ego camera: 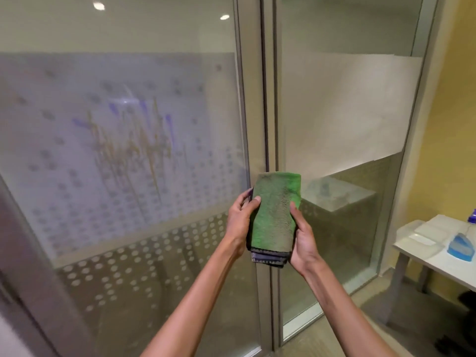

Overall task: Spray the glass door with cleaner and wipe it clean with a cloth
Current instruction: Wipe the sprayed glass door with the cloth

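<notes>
A folded green cloth with a dark grey underside is held upright in front of me. My left hand grips its left edge and my right hand grips its right edge. Behind it stands the glass door, frosted with a dotted film; yellowish and purple streaks run down the middle of the pane. A second glass panel sits to the right of the metal frame. No spray bottle can be made out for certain.
At the right stands a white table holding a blue-and-white object and clear trays. A yellow wall rises behind it. A dark object lies on the floor under the table.
</notes>
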`<state>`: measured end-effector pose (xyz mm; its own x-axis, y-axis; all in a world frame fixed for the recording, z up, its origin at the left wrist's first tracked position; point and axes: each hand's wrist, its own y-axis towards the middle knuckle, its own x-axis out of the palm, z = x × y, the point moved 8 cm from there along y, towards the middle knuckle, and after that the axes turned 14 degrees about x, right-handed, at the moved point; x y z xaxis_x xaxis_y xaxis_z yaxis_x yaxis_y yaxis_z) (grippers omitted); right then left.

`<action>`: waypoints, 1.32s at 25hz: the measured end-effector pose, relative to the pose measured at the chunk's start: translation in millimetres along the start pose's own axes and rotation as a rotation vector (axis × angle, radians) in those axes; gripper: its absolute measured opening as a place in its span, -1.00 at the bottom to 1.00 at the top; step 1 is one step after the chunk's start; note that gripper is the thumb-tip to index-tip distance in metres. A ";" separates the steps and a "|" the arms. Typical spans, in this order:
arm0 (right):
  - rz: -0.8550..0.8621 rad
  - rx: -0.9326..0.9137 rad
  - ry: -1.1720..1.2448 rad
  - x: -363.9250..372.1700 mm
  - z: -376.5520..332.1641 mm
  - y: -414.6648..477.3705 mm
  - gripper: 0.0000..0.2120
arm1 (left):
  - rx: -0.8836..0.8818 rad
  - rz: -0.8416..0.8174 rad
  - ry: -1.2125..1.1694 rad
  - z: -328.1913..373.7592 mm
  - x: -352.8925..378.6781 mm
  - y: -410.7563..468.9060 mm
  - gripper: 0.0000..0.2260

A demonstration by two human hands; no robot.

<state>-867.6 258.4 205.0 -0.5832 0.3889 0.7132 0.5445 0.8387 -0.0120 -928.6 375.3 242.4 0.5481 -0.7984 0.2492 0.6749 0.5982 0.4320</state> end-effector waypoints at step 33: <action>0.406 -0.683 -0.476 231.1 -88.8 222.0 -0.58 | 0.630 0.478 1.896 293.3 -352.7 125.6 -0.44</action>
<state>-828.0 500.7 429.3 -0.3740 0.8463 0.3794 0.9101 0.2562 0.3258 -1182.0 712.0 463.0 0.5916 0.6813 -0.4310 0.3534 0.2613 0.8982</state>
